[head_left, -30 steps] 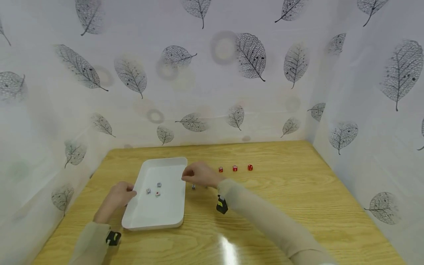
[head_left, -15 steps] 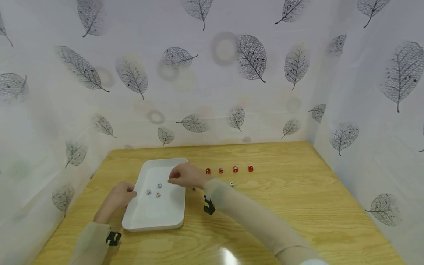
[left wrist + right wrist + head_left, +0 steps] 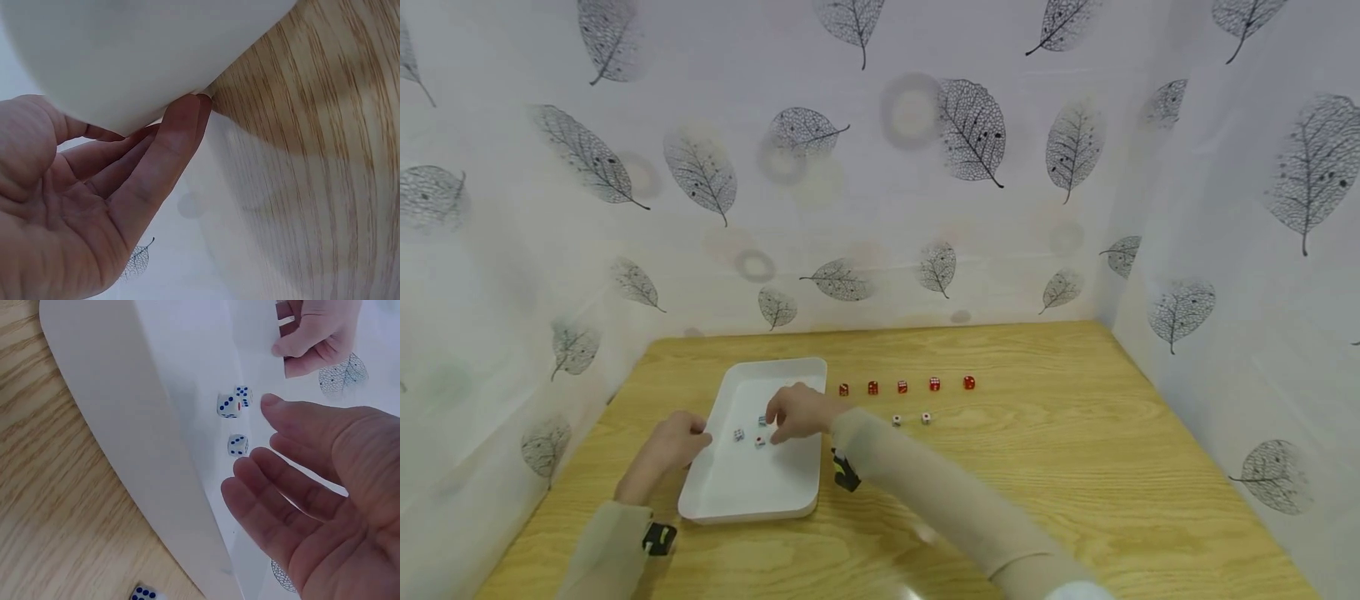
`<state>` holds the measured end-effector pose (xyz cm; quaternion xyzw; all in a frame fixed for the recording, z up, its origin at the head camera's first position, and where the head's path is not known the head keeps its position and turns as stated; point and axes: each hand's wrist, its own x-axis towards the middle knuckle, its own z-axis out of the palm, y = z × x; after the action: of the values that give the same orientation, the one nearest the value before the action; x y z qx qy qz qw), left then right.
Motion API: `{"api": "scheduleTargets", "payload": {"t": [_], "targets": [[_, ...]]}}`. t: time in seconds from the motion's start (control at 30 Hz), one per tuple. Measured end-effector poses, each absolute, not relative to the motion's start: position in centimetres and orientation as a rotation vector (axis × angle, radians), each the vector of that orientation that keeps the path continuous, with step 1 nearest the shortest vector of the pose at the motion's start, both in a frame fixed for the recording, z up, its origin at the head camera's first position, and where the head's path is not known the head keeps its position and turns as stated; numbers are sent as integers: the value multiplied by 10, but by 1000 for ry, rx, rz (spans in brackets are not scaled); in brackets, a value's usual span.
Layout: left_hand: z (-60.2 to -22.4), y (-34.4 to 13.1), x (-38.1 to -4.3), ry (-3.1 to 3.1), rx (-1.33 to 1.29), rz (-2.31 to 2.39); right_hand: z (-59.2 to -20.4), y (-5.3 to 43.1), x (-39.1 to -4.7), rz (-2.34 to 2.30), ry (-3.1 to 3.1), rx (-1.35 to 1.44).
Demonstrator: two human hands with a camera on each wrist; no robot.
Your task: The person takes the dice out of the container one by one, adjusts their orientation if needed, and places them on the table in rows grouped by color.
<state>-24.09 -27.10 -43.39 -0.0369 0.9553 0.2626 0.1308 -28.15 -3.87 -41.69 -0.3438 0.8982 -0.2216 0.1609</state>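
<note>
A white tray [image 3: 752,492] stands on the left of the table. My left hand [image 3: 674,442] grips its left rim, thumb over the edge; in the left wrist view the fingers [image 3: 156,150] reach under the tray's side. Inside lie three white dice: one with a red pip [image 3: 759,442], a second die [image 3: 738,435] to its left and a third die [image 3: 762,422] behind. Over the tray, just right of these dice, is my right hand [image 3: 802,412]. In the right wrist view its thumb and fingers [image 3: 244,500] are parted, with nothing between them.
Right of the tray runs a row of several red dice [image 3: 902,387] on the wooden table [image 3: 1075,467]. White dice [image 3: 926,418] lie in front of that row. Another white die [image 3: 145,592] sits beside the tray. Leaf-patterned curtains [image 3: 880,208] surround the table.
My right hand has moved left from the tray's right rim to the dice inside, and its thumb and fingers have spread. More table dice now show. The left hand stays on the rim.
</note>
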Motion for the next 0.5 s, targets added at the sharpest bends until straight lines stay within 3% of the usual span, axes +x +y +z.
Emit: {"api": "scheduleTargets", "payload": {"t": [0.5], "targets": [[-434,-270,-240,2790,-84,769,-421,-63,-274,-404,2517,-825]]}}
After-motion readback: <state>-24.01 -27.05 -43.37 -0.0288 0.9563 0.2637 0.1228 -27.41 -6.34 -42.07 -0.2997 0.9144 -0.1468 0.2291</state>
